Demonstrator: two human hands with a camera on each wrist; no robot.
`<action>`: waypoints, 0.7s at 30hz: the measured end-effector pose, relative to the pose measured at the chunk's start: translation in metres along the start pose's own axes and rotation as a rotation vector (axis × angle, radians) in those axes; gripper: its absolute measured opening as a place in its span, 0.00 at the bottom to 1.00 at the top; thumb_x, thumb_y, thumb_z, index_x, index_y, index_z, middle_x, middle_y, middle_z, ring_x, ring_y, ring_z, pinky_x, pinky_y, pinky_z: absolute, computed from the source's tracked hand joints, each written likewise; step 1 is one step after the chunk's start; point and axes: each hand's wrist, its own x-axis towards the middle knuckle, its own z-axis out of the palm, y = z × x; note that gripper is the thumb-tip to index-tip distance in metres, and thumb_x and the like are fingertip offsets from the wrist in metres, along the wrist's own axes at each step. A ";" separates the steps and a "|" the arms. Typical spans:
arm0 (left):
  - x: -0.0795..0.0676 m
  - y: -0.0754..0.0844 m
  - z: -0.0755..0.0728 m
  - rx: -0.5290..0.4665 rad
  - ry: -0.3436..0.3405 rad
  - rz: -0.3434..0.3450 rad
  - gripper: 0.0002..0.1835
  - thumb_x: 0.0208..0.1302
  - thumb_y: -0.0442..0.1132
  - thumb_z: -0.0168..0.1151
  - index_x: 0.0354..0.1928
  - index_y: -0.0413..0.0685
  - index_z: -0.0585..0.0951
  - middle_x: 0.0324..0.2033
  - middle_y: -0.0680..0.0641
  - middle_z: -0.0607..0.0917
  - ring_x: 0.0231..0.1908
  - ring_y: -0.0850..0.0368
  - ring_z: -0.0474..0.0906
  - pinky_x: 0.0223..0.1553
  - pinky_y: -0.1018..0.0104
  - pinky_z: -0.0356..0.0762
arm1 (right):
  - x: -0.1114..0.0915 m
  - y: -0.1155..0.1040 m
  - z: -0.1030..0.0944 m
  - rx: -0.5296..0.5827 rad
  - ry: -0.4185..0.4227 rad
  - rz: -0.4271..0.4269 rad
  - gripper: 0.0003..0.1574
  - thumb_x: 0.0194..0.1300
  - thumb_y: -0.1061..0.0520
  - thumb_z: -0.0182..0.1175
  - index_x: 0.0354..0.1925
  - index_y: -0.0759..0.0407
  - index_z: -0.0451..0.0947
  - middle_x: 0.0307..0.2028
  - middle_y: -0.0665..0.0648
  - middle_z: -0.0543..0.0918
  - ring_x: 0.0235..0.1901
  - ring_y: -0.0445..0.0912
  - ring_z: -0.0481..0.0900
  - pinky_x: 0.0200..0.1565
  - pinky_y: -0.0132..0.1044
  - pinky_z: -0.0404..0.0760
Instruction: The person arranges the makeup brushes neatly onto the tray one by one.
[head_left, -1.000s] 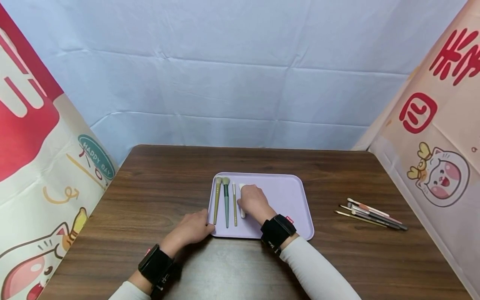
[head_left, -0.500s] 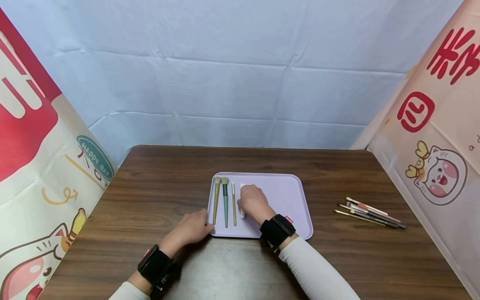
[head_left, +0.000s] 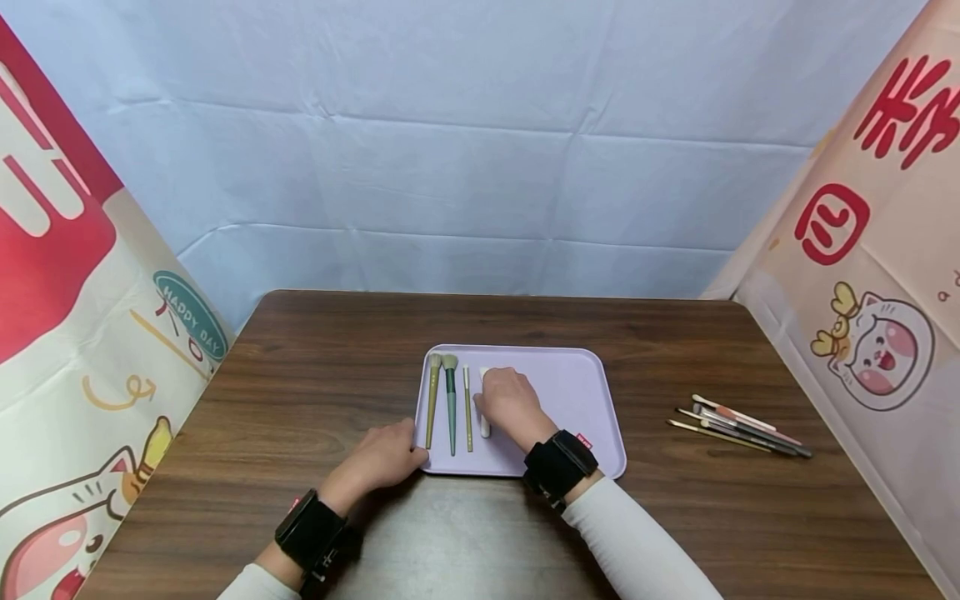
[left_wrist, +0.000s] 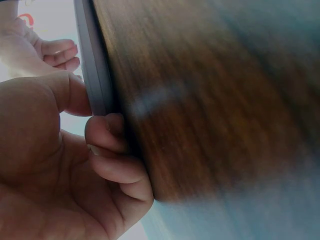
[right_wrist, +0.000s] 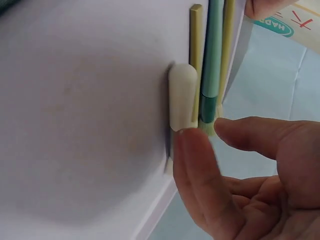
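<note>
A lilac tray point(head_left: 566, 400) lies on the table in the head view. My left hand point(head_left: 383, 454) grips its near left corner; in the left wrist view the thumb point(left_wrist: 75, 95) and curled fingers point(left_wrist: 117, 167) meet at the rim. On the tray, a white-handled brush point(right_wrist: 182, 95) lies beside my right hand point(head_left: 512, 407). In the right wrist view, the right thumb point(right_wrist: 245, 134) stands apart from the fingers, whose tips overlap the brush. Left of it are a thin gold-handled brush point(head_left: 468, 412), a green brush point(head_left: 452, 408) and an olive-handled brush point(head_left: 432, 404), roughly parallel.
A loose pile of several brushes point(head_left: 742, 427) lies on the wooden table point(head_left: 337, 358) right of the tray. Pale blue cloth point(head_left: 450, 167) hangs behind, and printed sheets point(head_left: 847, 333) flank the table.
The right wrist has shifted slightly to the right, while the right hand stays at the white-handled brush. The left hand keeps its hold on the tray, and the brushes lie as before.
</note>
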 end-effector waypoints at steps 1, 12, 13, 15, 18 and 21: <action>0.000 0.000 0.000 0.000 -0.001 -0.001 0.13 0.63 0.45 0.63 0.40 0.42 0.75 0.27 0.49 0.77 0.27 0.52 0.72 0.33 0.55 0.73 | -0.001 0.000 -0.002 0.001 -0.001 0.006 0.20 0.70 0.53 0.62 0.21 0.58 0.76 0.22 0.56 0.76 0.23 0.47 0.73 0.29 0.37 0.70; 0.000 0.001 -0.001 0.003 -0.008 -0.004 0.13 0.63 0.45 0.62 0.40 0.42 0.75 0.29 0.48 0.78 0.28 0.52 0.72 0.33 0.55 0.73 | -0.007 0.020 -0.013 -0.045 0.003 0.024 0.15 0.66 0.52 0.66 0.39 0.64 0.81 0.29 0.59 0.79 0.27 0.50 0.75 0.30 0.41 0.74; 0.000 0.000 -0.001 0.004 -0.008 -0.005 0.13 0.63 0.45 0.62 0.40 0.42 0.75 0.29 0.48 0.78 0.28 0.52 0.72 0.33 0.55 0.72 | -0.007 0.022 -0.013 -0.058 0.002 0.021 0.17 0.65 0.51 0.67 0.42 0.65 0.81 0.31 0.59 0.80 0.29 0.50 0.76 0.31 0.43 0.75; 0.000 0.000 -0.001 0.005 -0.009 -0.004 0.13 0.63 0.45 0.62 0.40 0.42 0.75 0.29 0.48 0.78 0.28 0.52 0.71 0.33 0.55 0.72 | -0.008 0.026 -0.014 -0.078 0.002 0.014 0.20 0.65 0.51 0.67 0.47 0.65 0.81 0.35 0.60 0.80 0.32 0.51 0.77 0.34 0.45 0.78; 0.000 0.000 -0.001 0.005 -0.011 0.000 0.13 0.63 0.44 0.62 0.40 0.42 0.75 0.28 0.48 0.77 0.27 0.52 0.71 0.32 0.56 0.72 | -0.009 0.032 -0.014 -0.095 0.000 0.008 0.22 0.64 0.52 0.68 0.50 0.65 0.82 0.39 0.61 0.81 0.36 0.52 0.78 0.37 0.47 0.79; 0.000 0.001 -0.001 0.006 -0.009 0.004 0.13 0.63 0.44 0.62 0.39 0.42 0.75 0.27 0.49 0.76 0.27 0.52 0.71 0.32 0.56 0.71 | -0.011 0.039 -0.016 -0.106 -0.004 0.005 0.22 0.64 0.52 0.68 0.51 0.63 0.82 0.41 0.61 0.81 0.38 0.52 0.79 0.40 0.48 0.80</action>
